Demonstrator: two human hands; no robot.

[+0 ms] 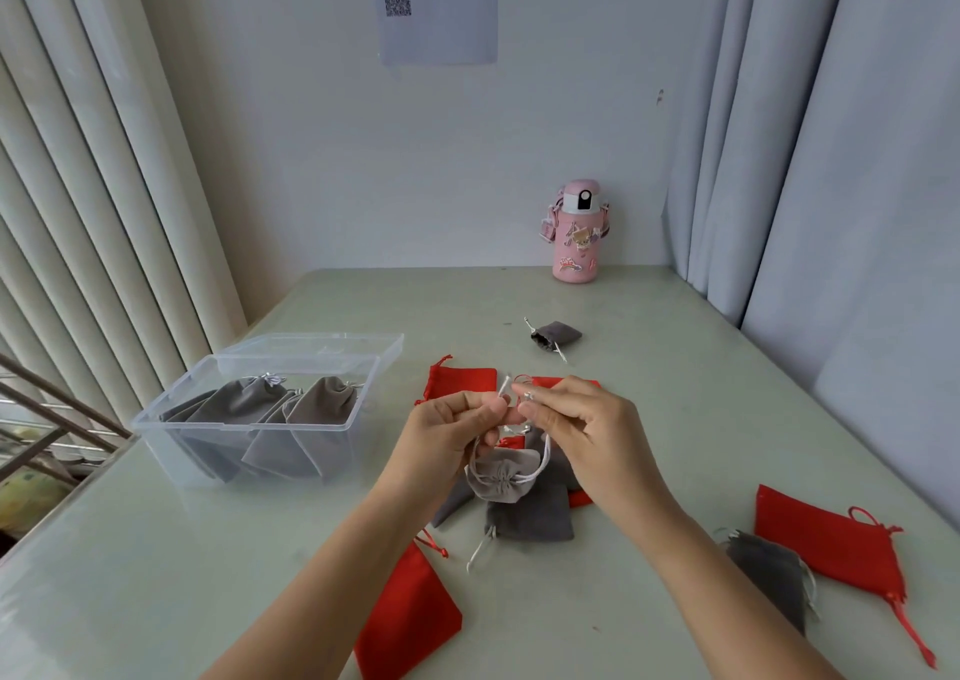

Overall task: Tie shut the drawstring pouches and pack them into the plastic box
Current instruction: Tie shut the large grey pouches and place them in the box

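Note:
A small grey drawstring pouch hangs above the table by its white cords, its mouth gathered tight. My left hand pinches one cord end and my right hand pinches the other, fingertips nearly touching above the pouch. The clear plastic box stands to the left with its lid open behind it and holds several grey pouches. Under my hands lie a grey pouch and red pouches. Another red pouch lies below my left forearm.
A red pouch and a grey pouch lie at the right. A small grey pouch sits farther back. A pink bottle stands by the wall. Curtains hang on both sides; a railing shows at the left table edge.

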